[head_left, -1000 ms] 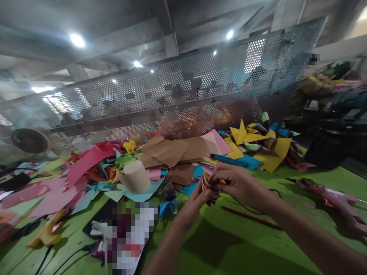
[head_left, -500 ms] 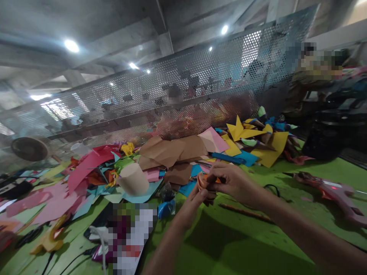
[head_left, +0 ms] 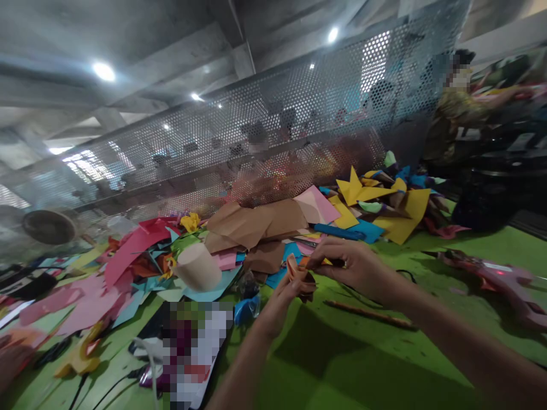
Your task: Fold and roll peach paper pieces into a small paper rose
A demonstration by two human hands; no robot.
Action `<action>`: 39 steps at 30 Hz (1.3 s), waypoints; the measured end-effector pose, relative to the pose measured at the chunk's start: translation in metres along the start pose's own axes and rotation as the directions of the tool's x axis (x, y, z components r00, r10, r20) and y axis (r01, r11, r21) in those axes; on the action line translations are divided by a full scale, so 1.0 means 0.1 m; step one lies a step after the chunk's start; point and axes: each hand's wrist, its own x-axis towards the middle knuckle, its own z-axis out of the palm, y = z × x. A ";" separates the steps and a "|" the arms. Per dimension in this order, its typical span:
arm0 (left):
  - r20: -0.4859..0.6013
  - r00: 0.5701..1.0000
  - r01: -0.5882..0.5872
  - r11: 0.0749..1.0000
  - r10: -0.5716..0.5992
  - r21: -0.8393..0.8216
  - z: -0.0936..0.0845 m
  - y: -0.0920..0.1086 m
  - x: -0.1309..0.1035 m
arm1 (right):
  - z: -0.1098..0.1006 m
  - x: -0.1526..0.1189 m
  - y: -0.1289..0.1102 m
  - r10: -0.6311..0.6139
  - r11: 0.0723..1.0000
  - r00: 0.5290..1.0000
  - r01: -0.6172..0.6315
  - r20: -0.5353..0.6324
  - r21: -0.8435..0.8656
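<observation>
Slightly right of the middle, above the green table, my left hand (head_left: pixel 277 304) is closed on a small paper flower (head_left: pixel 306 285) with curled orange and brown layers. My right hand (head_left: pixel 352 267) reaches in from the right, its thumb and fingers pinched together at the upper edge of the flower, by a bit of orange paper. Exactly what those fingertips grip is partly hidden. Beneath my right hand a thin brown stick (head_left: pixel 370 315) lies on the table. A blue wrapped bundle (head_left: pixel 247 309) sits left of my left hand.
Behind are brown paper sheets (head_left: pixel 256 222), yellow paper pieces (head_left: pixel 405 219) and a cream paper roll (head_left: pixel 199 266). A pink glue gun (head_left: pixel 491 279) lies right; a yellow glue gun (head_left: pixel 83 356) lies left with cables. Another person's hand (head_left: pixel 15 356) shows at far left. A perforated metal screen (head_left: pixel 256 154) stands behind.
My right hand has drawn slightly up and away from my left, so more of the flower's brown layers show. The other person's hand has come further into view at left.
</observation>
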 end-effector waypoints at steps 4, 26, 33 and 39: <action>0.002 1.000 -0.009 0.999 0.009 -0.031 -0.01 -0.01 0.02 | 0.03 -0.02 0.00 0.037 0.999 0.998 -0.035 -0.051 0.040; -0.228 0.954 -0.136 0.956 0.197 0.260 0.14 0.10 -0.05 | 0.21 -0.10 -0.11 0.318 0.899 0.943 -0.267 -0.098 0.347; -0.296 0.953 -0.053 0.997 0.065 0.050 0.08 0.04 0.01 | 0.18 -0.09 -0.12 0.271 0.929 0.951 -0.218 -0.150 0.298; -0.264 0.963 -0.058 0.998 0.057 0.001 0.09 0.04 0.01 | -0.06 -0.28 -0.15 0.232 0.973 0.922 -0.223 -0.309 0.064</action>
